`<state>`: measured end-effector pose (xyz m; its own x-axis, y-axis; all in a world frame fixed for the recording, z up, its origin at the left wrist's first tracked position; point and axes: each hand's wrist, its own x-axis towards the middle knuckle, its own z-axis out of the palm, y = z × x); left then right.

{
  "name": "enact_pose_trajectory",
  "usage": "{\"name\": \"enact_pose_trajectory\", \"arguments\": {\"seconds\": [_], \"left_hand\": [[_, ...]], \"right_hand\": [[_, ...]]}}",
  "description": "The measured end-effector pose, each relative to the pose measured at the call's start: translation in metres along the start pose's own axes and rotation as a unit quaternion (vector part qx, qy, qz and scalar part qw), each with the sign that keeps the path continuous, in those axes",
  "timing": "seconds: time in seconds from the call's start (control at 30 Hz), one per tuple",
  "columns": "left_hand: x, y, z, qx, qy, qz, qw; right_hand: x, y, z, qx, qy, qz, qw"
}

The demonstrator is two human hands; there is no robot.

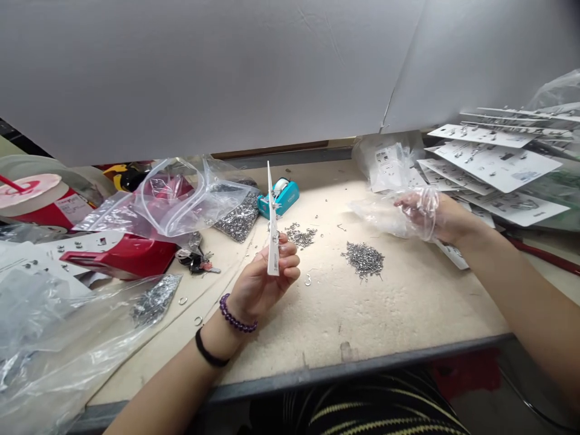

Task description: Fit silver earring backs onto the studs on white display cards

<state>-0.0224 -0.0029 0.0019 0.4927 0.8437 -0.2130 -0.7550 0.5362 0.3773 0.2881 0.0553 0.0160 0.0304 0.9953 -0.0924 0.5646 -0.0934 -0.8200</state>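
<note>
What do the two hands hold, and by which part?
The left hand holds a flat white card by its lower part; the right hand touches a clear plastic bag, grip unclear.

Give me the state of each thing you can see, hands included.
Left hand: closed on card
Flat white card: upright, near edge-on
Right hand: at bag, grip unclear
Thin clear plastic bag: crumpled
Teal plastic tape dispenser: roll loaded
Clear zip-top bag: mouth open
Round heap of small silver metal pieces: loose
Red-and-white cup: covered, red straw in
</note>
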Motion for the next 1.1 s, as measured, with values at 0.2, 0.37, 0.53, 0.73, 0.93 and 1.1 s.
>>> {"name": "enact_pose_trajectory", "arguments": {"seconds": [0.2, 0.37, 0.53, 0.73, 0.93, 1.1], "left_hand": [[-0.002, 0.0, 0.0, -0.007, -0.012, 0.0, 1.0], [-0.003, -0.001, 0.0, -0.002, -0.018, 0.0, 1.0], [-0.004, -0.006, -0.001, 0.034, -0.025, 0.01, 0.999], [-0.01, -0.017, 0.003, 0.039, -0.037, -0.038, 0.998], [-0.011, -0.025, 0.001, 0.053, -0.053, -0.06, 0.995], [-0.012, -0.026, -0.001, 0.084, -0.053, -0.045, 0.994]], "right_hand": [[-0.018, -0.005, 0.003, -0.292, 0.013, -0.012, 0.956], [-0.043, -0.006, -0.004, -0.364, 0.059, -0.025, 0.929], [-0.086, -0.014, 0.011, -0.172, 0.219, -0.09, 0.956], [-0.103, -0.054, 0.081, 0.058, 0.077, -0.263, 0.96], [-0.092, -0.08, 0.124, 0.078, 0.098, -0.352, 0.927], [-0.094, -0.078, 0.133, 0.088, 0.092, -0.355, 0.926]]}}
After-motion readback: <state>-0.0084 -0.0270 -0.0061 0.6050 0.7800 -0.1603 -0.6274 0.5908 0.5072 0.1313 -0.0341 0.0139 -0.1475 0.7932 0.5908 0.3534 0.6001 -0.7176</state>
